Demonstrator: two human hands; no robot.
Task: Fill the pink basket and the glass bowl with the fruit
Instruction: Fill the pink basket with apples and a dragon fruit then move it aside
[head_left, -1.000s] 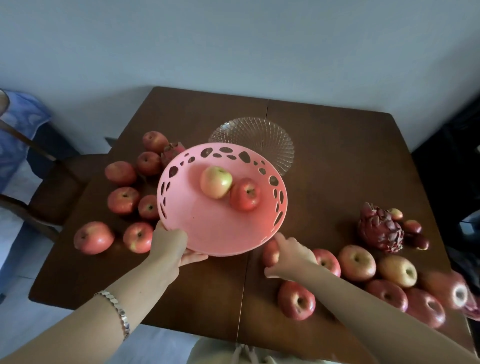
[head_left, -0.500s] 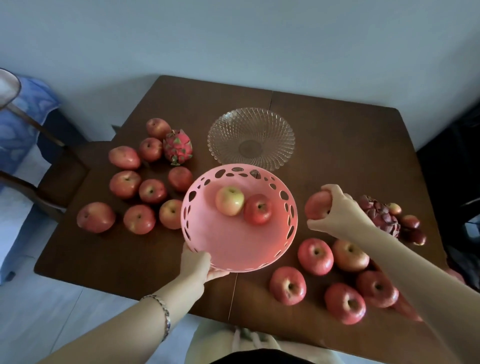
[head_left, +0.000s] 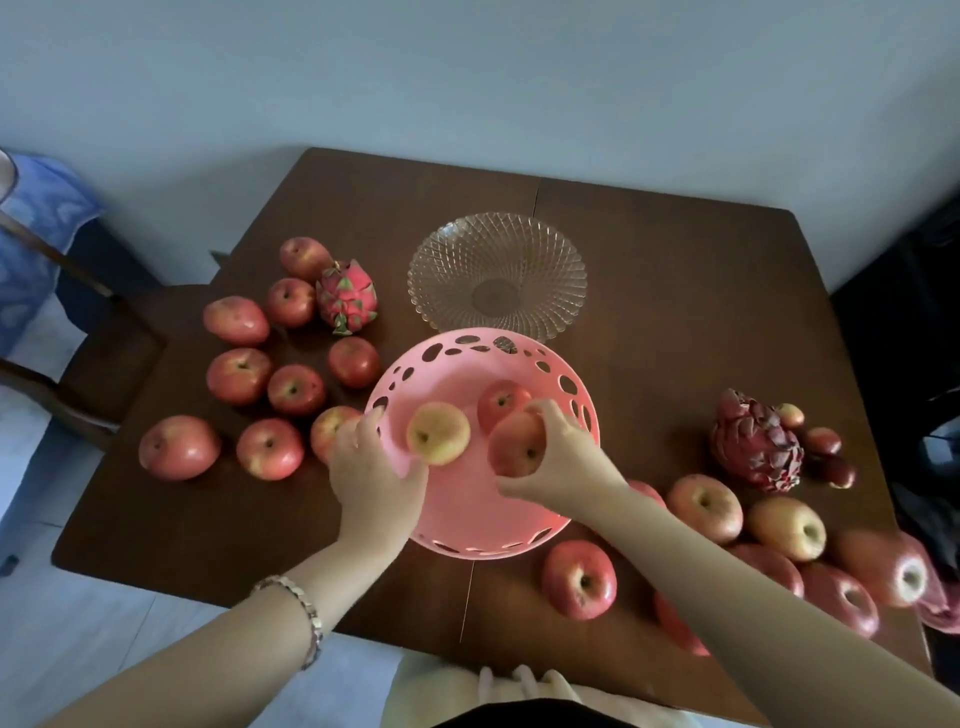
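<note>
Seen from above: a dark wooden surface (head_left: 675, 291) set against a pale wall. A round pink basket (head_left: 467, 512), with oval cut-outs below its rim, sits at the centre, close to the person.

The left hand (head_left: 376, 480) grips the basket's near-left wall, thumb inside and fingers outside. The right hand (head_left: 563, 462) is curled around a red apple (head_left: 514, 449) and holds it within the basket's rim, over the right half of the well. The stem dimple faces up toward the camera.

Two fruits already lie in the basket. A yellow apple (head_left: 438, 434) is just left of the held one. A far apple (head_left: 500, 401) is just behind it, partly hidden by the fingers.

The next move looks like a short drop. Bare basket floor lies under the held apple and toward the person, so the right hand likely only has to lower and let go. Whether the apple already touches the floor cannot be told.

The glass bowl (head_left: 431, 270) stands beyond the basket, its near edge just behind the basket's far rim. It holds no fruit yet.

Loose fruit lies on both sides. The left apples (head_left: 239, 376) and a pink dragon fruit (head_left: 347, 299) are nearer the left hand. The right apples (head_left: 705, 506) and a dark dragon fruit (head_left: 756, 444) are nearer the right hand.
</note>
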